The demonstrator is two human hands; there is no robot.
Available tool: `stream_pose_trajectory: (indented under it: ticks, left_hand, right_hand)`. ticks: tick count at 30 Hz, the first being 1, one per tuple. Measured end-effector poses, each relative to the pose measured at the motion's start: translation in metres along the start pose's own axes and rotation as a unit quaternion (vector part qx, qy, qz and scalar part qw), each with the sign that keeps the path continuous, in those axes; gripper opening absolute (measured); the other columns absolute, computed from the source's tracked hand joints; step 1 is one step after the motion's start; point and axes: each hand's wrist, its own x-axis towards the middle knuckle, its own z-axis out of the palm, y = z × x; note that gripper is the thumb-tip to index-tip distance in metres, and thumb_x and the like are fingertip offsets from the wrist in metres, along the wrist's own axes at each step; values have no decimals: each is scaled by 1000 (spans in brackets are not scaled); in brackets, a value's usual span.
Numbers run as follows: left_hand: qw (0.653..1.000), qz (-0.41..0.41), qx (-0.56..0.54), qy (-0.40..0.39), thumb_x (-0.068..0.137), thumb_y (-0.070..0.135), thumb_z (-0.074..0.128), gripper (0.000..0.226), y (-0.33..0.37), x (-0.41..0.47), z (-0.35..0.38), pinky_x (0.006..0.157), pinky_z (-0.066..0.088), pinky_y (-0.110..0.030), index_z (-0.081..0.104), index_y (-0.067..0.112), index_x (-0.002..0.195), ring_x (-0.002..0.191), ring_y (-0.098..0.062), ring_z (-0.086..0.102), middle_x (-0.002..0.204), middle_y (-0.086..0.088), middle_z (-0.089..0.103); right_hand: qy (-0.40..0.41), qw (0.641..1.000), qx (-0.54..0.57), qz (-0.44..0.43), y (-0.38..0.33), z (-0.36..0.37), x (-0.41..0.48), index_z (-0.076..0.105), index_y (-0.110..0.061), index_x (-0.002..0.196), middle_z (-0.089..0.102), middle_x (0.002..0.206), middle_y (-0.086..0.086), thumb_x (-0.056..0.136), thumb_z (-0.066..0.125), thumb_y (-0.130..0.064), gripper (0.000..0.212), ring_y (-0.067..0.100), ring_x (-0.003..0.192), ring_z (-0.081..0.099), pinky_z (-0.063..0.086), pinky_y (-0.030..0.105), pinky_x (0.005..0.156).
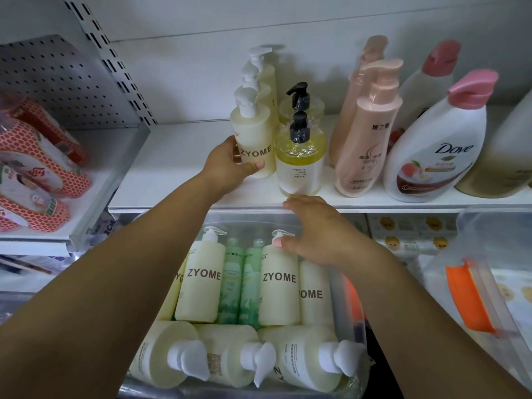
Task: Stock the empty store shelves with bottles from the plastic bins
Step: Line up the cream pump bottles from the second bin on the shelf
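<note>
Head view. Left hand (230, 167): fingers and thumb wrapped round front ZYOME bottle (254, 133), which stands upright on white shelf (172, 180). Right hand (313, 234): fingers loose, holding nothing, above clear bin (349, 298) of cream bottles (198, 286).
</note>
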Motion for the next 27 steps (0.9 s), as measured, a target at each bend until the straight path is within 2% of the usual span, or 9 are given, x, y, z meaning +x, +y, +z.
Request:
stream_pose_trajectory:
  ticks: [4, 9, 12, 15, 17, 19, 22, 25, 27]
  left_hand:
    - [1000, -5, 14, -15, 86, 24, 78, 64, 2, 2, -1, 90, 46, -29, 47, 18, 141, 116, -18, 59, 133, 1, 61]
    - [998, -30, 14, -45, 88, 28, 76, 65, 4, -1, -3, 94, 45, -30, 42, 21, 143, 118, -17, 58, 133, 2, 60]
    - [998, -57, 20, -18, 88, 32, 75, 59, 3, -14, -2, 99, 48, -32, 49, 14, 138, 122, -18, 59, 132, 0, 62]
    - [995, -72, 66, 18, 90, 39, 70, 63, 1, -49, -3, 106, 46, -39, 47, 13, 143, 127, -18, 55, 140, -3, 58]
    - [991, -47, 119, 35, 91, 42, 67, 60, 0, -81, -5, 107, 43, -34, 49, 15, 142, 129, -16, 53, 141, 0, 57]
    - [987, -20, 156, 40, 92, 44, 66, 55, 0, -114, -9, 101, 40, -26, 53, 19, 139, 128, -12, 52, 138, 7, 57]
    - [980, -8, 195, 42, 91, 46, 65, 46, -7, -157, -19, 95, 47, -31, 60, 24, 131, 117, -11, 57, 128, 12, 60]
    - [975, -45, 212, 57, 90, 45, 67, 38, -30, -177, -28, 86, 46, -28, 65, 20, 119, 105, -14, 63, 111, 9, 66]
    - [963, -85, 251, 41, 89, 48, 65, 43, -43, -179, -31, 85, 45, -30, 64, 18, 119, 101, -16, 63, 113, 5, 65]
  right_hand:
    - [1, 1000, 28, 11, -1, 1, 0, 38, -18, 151, 36, 156, -2, 86, 73, -48, 79, 16, 145, 27, 29, 38, 118]
    - [51, 990, 122, 51, -2, 0, -3, 46, -23, 146, 46, 147, -5, 84, 77, -42, 72, 15, 135, 44, 39, 32, 110]
    - [94, 973, 197, 71, -7, -1, -6, 56, -29, 135, 52, 131, -6, 84, 79, -39, 57, 16, 113, 58, 52, 36, 93]
    - [121, 964, 230, 57, -12, 3, -7, 66, -29, 113, 63, 110, -16, 81, 81, -39, 37, 7, 101, 61, 53, 33, 91]
    - [102, 965, 235, 52, -14, 6, -8, 67, -26, 101, 65, 96, -13, 80, 81, -39, 28, 4, 90, 63, 53, 25, 81]
    - [73, 971, 219, 55, -13, 9, -9, 66, -23, 98, 65, 92, -10, 82, 80, -40, 27, 6, 85, 62, 50, 23, 75]
    - [40, 990, 113, 80, -6, 15, -9, 65, -20, 93, 65, 91, -6, 84, 73, -51, 34, 13, 88, 60, 46, 27, 77]
    - [-2, 994, 42, 100, 2, 21, -6, 50, -19, 65, 51, 65, -3, 85, 68, -57, 47, 10, 64, 48, 35, 27, 58]
    - [-13, 993, 24, 111, 4, 24, -4, 39, -20, 59, 40, 58, -4, 83, 66, -62, 56, 11, 55, 40, 28, 29, 51]
